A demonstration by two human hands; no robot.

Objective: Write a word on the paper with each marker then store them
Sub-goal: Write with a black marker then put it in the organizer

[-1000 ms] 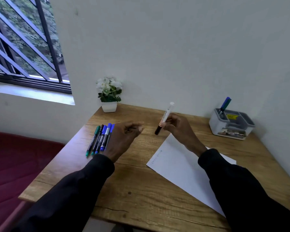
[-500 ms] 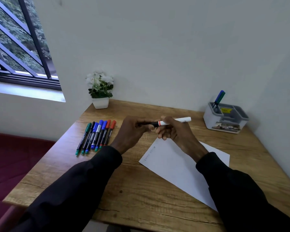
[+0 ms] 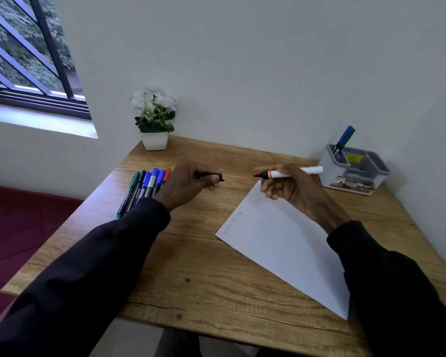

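My right hand grips a white marker with a black tip pointing left, held level above the top corner of the paper. My left hand pinches the marker's black cap, apart from the marker. The white paper lies askew on the wooden table and carries small faint writing near its left corner. A row of several markers, green, black, blue and red, lies on the table left of my left hand.
A grey desk organiser at the back right holds two markers, blue and green, upright. A small white pot of white flowers stands at the back left by the wall. A window lies to the left.
My hands have pulled apart: the black cap came off the marker and moved left in my left hand, while the right hand moved right with the uncapped marker.
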